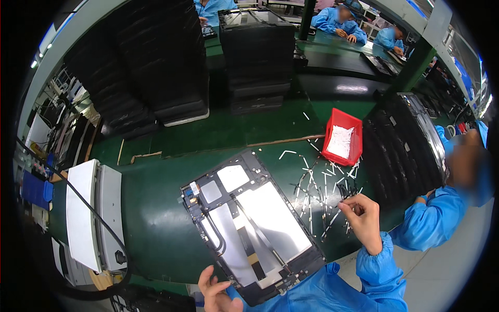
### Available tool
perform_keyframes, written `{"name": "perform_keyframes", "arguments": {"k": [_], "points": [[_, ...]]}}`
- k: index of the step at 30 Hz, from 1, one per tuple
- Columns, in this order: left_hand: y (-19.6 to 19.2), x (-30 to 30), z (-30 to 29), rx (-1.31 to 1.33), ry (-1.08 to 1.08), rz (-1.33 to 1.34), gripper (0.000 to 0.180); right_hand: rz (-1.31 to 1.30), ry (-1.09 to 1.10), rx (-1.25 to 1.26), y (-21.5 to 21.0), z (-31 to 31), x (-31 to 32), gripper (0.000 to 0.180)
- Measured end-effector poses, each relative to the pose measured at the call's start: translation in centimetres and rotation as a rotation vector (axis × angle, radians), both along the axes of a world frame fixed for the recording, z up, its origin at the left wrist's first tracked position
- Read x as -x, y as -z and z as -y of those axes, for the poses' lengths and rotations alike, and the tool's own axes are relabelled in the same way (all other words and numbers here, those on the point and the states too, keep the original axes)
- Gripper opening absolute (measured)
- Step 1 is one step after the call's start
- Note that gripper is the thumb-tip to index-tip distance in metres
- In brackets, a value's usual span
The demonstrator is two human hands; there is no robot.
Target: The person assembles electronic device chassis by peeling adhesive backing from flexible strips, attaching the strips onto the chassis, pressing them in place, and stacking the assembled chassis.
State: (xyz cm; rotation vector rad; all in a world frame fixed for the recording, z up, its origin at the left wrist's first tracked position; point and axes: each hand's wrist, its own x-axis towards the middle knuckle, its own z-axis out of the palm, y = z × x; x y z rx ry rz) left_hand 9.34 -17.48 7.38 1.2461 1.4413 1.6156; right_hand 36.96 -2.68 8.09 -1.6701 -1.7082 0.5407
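Note:
An opened tablet housing (260, 218) with a black frame, silvery plates and a ribbon cable lies tilted in front of me, its lower end out over the table's near edge. My left hand (217, 295) grips its lower left corner, fingers bent at the rim; part of the hand is cut off by the picture edge. To the right, my right hand (364, 218) is closed in a pinch above a scatter of thin black and white strips (325, 195). What sits between its fingertips is too small to make out.
A red bin (353, 151) of white strips stands beyond the scatter. Tall stacks of black trays (161, 62) rise at the back, with another stack (403, 151) at right. A white box-shaped device (83, 213) stands left. A co-worker in blue (436, 218) sits close at right.

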Motion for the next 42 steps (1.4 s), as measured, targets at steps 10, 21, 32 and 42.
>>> {"name": "perform_keyframes", "arguments": {"k": [10,21,32,42], "points": [[-3.1,1.4,2.4,0.357,0.302,0.135,0.058,-0.556,-0.280,-0.074,-5.6,5.1,6.0,0.027],[-3.1,2.2,2.5,0.342,0.384,0.567,0.058,-0.481,-0.617,0.409,-5.8,3.9,12.5,0.011],[-0.4,2.0,-0.7,0.249,0.132,0.267,0.006,-0.140,-0.825,0.380,-6.9,2.5,14.2,0.015],[1.0,2.2,-1.7,0.241,0.130,0.183,0.018,0.000,-0.857,0.387,-7.0,2.7,14.6,0.015]]}}
